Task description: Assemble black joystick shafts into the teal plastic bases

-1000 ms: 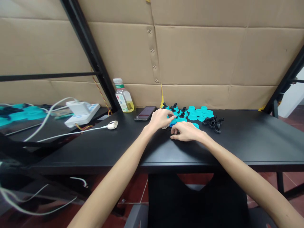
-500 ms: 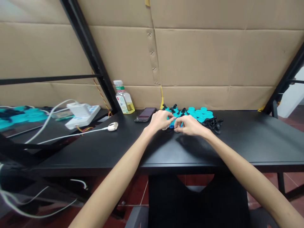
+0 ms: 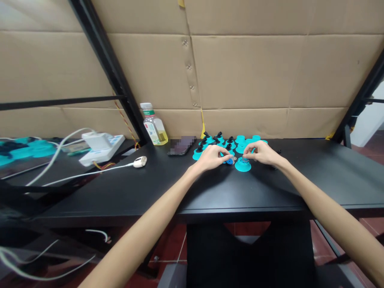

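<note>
My right hand [image 3: 260,153] has its thumb and fingers pinched at the top of a teal suction cup [image 3: 243,165], which rests wide side down on the black tabletop. Something clear or pale shows at the cup's top, too small to make out. To its left, my left hand [image 3: 212,157] is closed, palm down, thumb and forefinger together beside a small blue disc [image 3: 230,161] and a small pale round piece [image 3: 234,159]. Whatever its fingertips hold is hidden. Several teal cups with black knobs [image 3: 207,141] stand behind it. Plain teal cups [image 3: 241,139] lie behind my right hand.
Black pieces [image 3: 278,152] are partly hidden behind my right hand. On the left are a phone [image 3: 181,146], a bottle of yellow liquid [image 3: 154,126], a white plug on a cable [image 3: 139,161] and a power strip [image 3: 103,150]. A cardboard wall [image 3: 255,80] backs the table [image 3: 324,176].
Both hands have moved right, the right hand farther, opening a gap between them. A teal cup now stands at the front under my right fingertips. The knobbed cups at left are more exposed.
</note>
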Tool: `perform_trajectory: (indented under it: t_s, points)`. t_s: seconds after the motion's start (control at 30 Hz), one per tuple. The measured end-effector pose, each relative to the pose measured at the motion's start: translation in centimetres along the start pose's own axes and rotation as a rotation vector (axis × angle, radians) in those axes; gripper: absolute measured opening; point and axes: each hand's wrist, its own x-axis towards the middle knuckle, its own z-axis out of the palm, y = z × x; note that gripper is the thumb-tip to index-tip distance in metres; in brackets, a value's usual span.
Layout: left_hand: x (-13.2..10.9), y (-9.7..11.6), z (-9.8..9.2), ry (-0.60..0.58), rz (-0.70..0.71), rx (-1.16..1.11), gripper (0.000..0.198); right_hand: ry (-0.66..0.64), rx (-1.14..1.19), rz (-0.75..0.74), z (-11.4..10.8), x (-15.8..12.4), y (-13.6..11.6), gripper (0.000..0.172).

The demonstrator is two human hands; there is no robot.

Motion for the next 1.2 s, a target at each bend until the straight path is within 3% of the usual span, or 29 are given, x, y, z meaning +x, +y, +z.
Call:
perform_trajectory:
  t_s: [0.37, 0.57, 0.77, 0.97, 1.2]
  points:
    - [0.0, 1.3, 0.6, -0.018, 0.048, -0.065, 0.027, 0.028, -0.092, 0.002, 1.4, 0.6, 0.4, 0.02]
    - [0.0, 2.8, 1.7, -0.002, 0.076, 0.108, 0.03, -0.045, 0.028, 0.023, 0.9, 0.4, 0.4, 0.022]
    - [-0.5, 2.8, 2.6, 0.079, 0.133, 0.256, 0.051, -0.027, 0.04, 0.048, 0.8, 0.3, 0.6, 0.018]
    - [-0.8, 2.9, 2.9, 0.057, 0.136, 0.247, 0.057, -0.003, -0.097, 0.003, 0.8, 0.4, 0.8, 0.016]
    - [-1.0, 3.0, 3.0, 0.03, 0.191, 0.183, 0.034, -0.06, -0.078, 0.023, 0.8, 0.2, 0.8, 0.02]
